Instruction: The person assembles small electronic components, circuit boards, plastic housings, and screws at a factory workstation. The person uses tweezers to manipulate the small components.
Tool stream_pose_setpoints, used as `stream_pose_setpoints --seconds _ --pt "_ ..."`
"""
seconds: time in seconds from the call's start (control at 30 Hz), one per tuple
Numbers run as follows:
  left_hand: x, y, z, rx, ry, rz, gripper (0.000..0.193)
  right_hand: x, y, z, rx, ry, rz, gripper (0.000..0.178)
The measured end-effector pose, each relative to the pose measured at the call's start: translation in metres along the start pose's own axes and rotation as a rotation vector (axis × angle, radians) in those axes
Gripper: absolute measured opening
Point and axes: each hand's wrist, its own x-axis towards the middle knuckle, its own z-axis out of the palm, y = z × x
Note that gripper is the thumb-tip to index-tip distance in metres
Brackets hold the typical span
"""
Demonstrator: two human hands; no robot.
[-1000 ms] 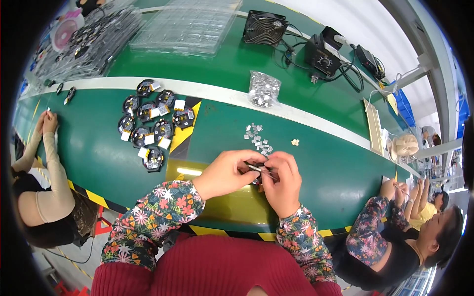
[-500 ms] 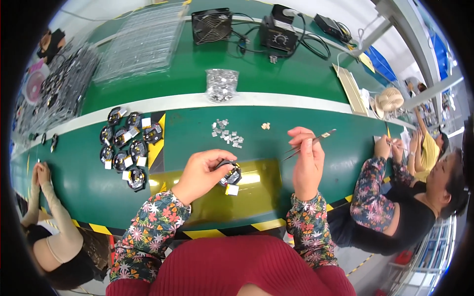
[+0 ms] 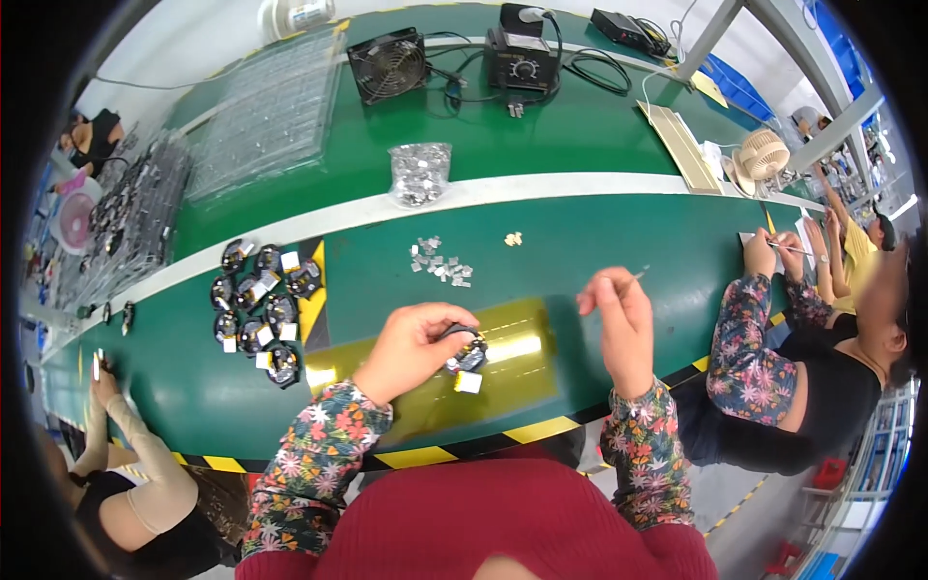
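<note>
My left hand (image 3: 418, 350) grips a small black round electronic assembly (image 3: 467, 354) by its edge, over the yellow film mat. A white battery pouch (image 3: 468, 383) with yellow tape hangs off the near side of that assembly. Right of the mat, my raised right hand (image 3: 623, 319) pinches a pair of tweezers (image 3: 641, 274); only a short piece shows beyond the fingers, the rest hidden or blurred. Beyond the mat lie a scatter of small silvery pieces (image 3: 441, 262) and a little heap of tan pieces (image 3: 513, 239). To the left sits a group of similar black assemblies (image 3: 256, 335).
A clear bag of small parts (image 3: 420, 174) stands near the white ledge (image 3: 512, 189). Behind it are a black fan (image 3: 389, 66), a black control box with a dial (image 3: 522, 63), and stacked clear trays (image 3: 261, 116). Co-workers sit at both sides; a small beige fan (image 3: 762, 155) stands right.
The whole view has shifted and tilted a little. My right hand has turned, so less of the tweezers shows. My left hand still holds the assembly over the mat.
</note>
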Motion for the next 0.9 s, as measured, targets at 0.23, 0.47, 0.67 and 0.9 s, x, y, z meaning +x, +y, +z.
stream_pose_setpoints --seconds 0.23,0.47,0.67,0.9 --pt "-0.003 -0.012 -0.010 -0.090 0.028 -0.031 0.018 0.040 0.020 0.073 -0.688 -0.443 -0.262 0.013" --pt "-0.001 -0.017 -0.013 -0.174 0.027 0.008 0.023 0.037 0.031 0.083 -0.759 -0.413 -0.218 0.013" --pt "-0.001 -0.014 -0.015 -0.161 0.163 -0.008 0.019 0.033 0.023 0.086 -0.632 -0.378 -0.190 0.012" --pt "-0.001 -0.020 -0.012 -0.122 0.244 0.021 0.013 0.020 0.007 0.092 -0.452 -0.411 -0.050 0.009"
